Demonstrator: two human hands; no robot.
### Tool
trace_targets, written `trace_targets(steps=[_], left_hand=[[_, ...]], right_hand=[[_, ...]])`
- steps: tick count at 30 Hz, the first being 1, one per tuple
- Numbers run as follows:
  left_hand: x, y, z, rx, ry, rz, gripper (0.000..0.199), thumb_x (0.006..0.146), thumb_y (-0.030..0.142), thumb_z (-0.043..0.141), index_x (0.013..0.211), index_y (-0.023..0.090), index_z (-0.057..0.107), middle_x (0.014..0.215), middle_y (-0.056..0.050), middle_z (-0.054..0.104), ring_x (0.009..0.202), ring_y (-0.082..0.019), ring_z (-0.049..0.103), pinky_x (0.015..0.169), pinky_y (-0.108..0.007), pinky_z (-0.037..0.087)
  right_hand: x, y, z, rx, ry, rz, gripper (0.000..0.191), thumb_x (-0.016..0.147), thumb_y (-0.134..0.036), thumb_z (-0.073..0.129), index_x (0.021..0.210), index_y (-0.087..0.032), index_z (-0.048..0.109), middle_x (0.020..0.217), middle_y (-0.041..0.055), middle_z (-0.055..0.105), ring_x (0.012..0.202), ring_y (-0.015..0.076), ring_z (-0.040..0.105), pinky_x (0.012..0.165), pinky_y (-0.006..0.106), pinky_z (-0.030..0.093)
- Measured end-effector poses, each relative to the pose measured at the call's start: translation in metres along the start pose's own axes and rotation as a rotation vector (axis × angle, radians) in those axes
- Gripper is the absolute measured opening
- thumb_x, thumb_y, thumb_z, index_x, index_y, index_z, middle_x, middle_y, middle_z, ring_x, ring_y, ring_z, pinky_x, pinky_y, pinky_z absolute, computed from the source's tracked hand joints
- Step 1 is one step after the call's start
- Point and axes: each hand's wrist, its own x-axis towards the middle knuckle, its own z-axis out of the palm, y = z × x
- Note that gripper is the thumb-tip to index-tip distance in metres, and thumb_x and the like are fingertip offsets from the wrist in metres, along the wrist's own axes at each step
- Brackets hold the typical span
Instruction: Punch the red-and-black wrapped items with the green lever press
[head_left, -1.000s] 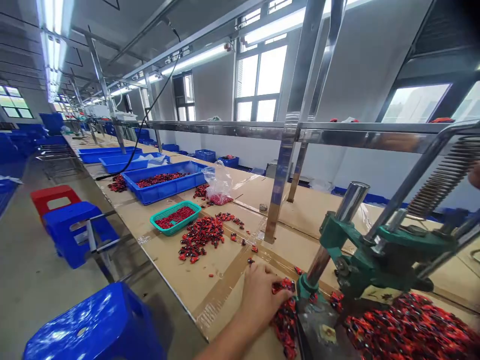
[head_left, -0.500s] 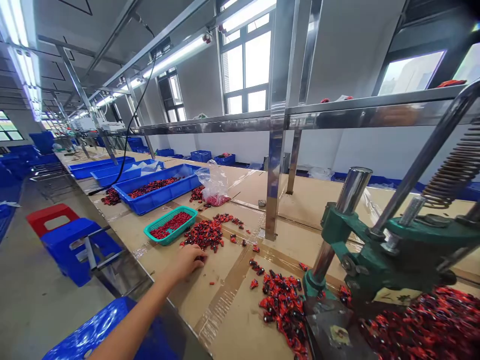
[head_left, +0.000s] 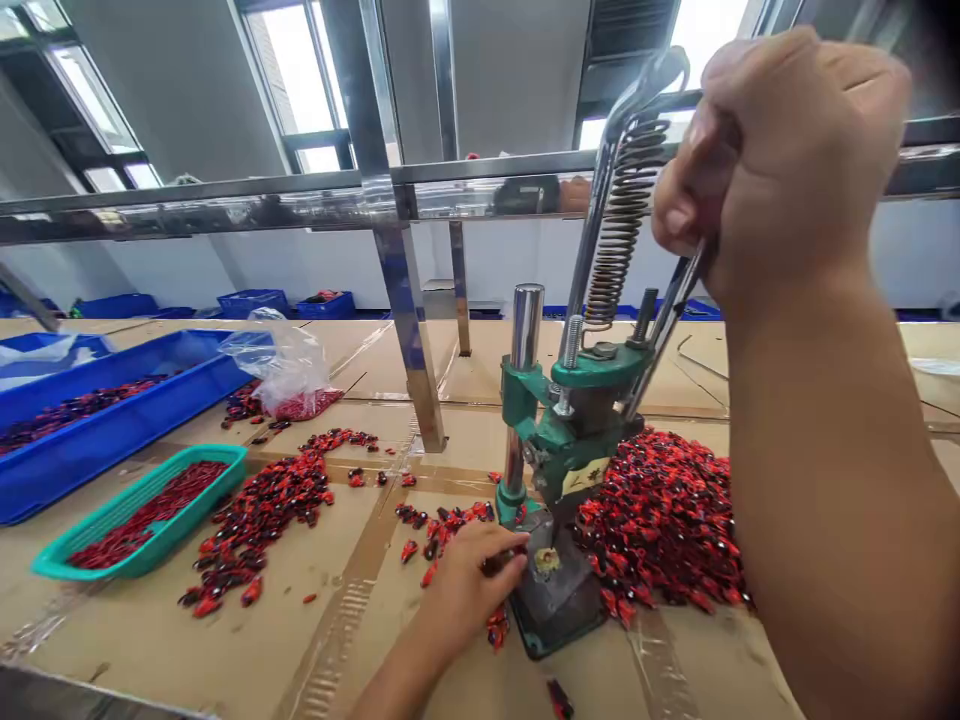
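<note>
My right hand [head_left: 795,160] is wrapped round the lever [head_left: 679,300] of a green hand press [head_left: 592,400], raised at the upper right. Low at the press, my left hand [head_left: 476,575] reaches to the left edge of its dark base plate [head_left: 559,600]. Thumb and forefinger are drawn close together there; whatever lies between them is too small to make out. A small yellowish fitting [head_left: 546,560] sits on the plate near the fingertips. Small red-and-black parts [head_left: 450,525] lie scattered beside this hand, and a big heap of them [head_left: 667,520] rises right of the press.
On the left stand a green basket [head_left: 142,555] of thin red pieces and a long blue tray [head_left: 150,400] of parts. Between basket and press spreads another pile of red-and-black parts [head_left: 277,510]. A clear plastic bag [head_left: 289,360] lies behind it. A steel post [head_left: 409,330] rises from the cardboard-covered table.
The view has swung right toward the press. My left hand has left the pile by the green basket and come to the press base. My right hand now shows, gripping the lever.
</note>
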Motion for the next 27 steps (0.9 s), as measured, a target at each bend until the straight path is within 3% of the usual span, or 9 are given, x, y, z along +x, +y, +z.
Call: trace_targets(steps=[3,8,13,16,21,24,27], left_hand=[[0.013,0.002,0.026,-0.047,-0.002,0.005,0.022,0.087,0.024,0.071,0.108,0.029,0.079,0.104,-0.004,0.078,0.099,-0.022,0.069,0.094,-0.035,0.052],[0.014,-0.003,0.023,-0.017,0.005,-0.074,0.020,0.083,0.026,0.076,0.103,0.031,0.081,0.086,-0.001,0.077,0.085,-0.022,0.067,0.086,-0.037,0.051],[0.011,0.000,0.029,-0.066,0.012,-0.152,0.015,0.082,0.033,0.079,0.097,0.031,0.081,0.093,-0.001,0.079,0.096,-0.025,0.066,0.087,-0.038,0.050],[0.013,-0.001,0.034,-0.014,0.027,-0.032,0.013,0.083,0.028,0.079,0.096,0.029,0.080,0.096,-0.001,0.078,0.096,-0.024,0.067,0.089,-0.039,0.049],[0.015,-0.002,0.040,0.141,0.154,0.241,0.021,0.083,0.016,0.076,0.102,0.024,0.076,0.088,0.000,0.077,0.081,-0.018,0.066,0.082,-0.036,0.045],[0.014,-0.003,0.045,0.183,0.224,0.282,0.027,0.079,0.012,0.077,0.102,0.024,0.074,0.087,0.001,0.076,0.078,-0.016,0.066,0.082,-0.035,0.042],[0.013,-0.002,0.049,0.214,0.307,0.307,0.024,0.076,0.011,0.078,0.097,0.024,0.074,0.084,0.002,0.076,0.078,-0.016,0.066,0.085,-0.036,0.040]], right_hand=[[0.000,0.000,0.001,0.010,0.001,-0.014,0.025,0.071,-0.029,0.063,0.056,-0.018,0.046,0.046,-0.0024,0.023,0.033,0.0101,0.031,0.032,0.028,0.018],[-0.004,-0.004,0.002,0.063,-0.090,0.009,0.025,0.074,-0.029,0.064,0.060,-0.017,0.046,0.050,-0.0027,0.028,0.037,0.0093,0.035,0.033,0.027,0.019],[-0.006,-0.001,0.002,0.080,-0.064,-0.027,0.027,0.077,-0.032,0.063,0.060,-0.018,0.046,0.049,-0.0025,0.029,0.036,0.0096,0.036,0.033,0.027,0.017],[-0.005,-0.001,0.000,0.061,-0.062,0.010,0.027,0.080,-0.029,0.060,0.061,-0.017,0.045,0.051,-0.0015,0.030,0.036,0.0093,0.036,0.033,0.027,0.017],[-0.002,-0.004,0.002,0.051,-0.067,0.041,0.026,0.079,-0.026,0.059,0.061,-0.016,0.045,0.052,-0.0006,0.030,0.036,0.0088,0.033,0.033,0.029,0.016],[-0.004,-0.008,0.002,0.054,-0.056,0.024,0.025,0.082,-0.024,0.057,0.061,-0.015,0.045,0.052,-0.0004,0.027,0.037,0.0093,0.032,0.034,0.029,0.017],[-0.016,-0.019,-0.017,0.029,-0.121,-0.061,0.023,0.089,-0.024,0.051,0.068,-0.016,0.045,0.059,0.0003,0.022,0.043,0.0086,0.035,0.037,0.028,0.023]])
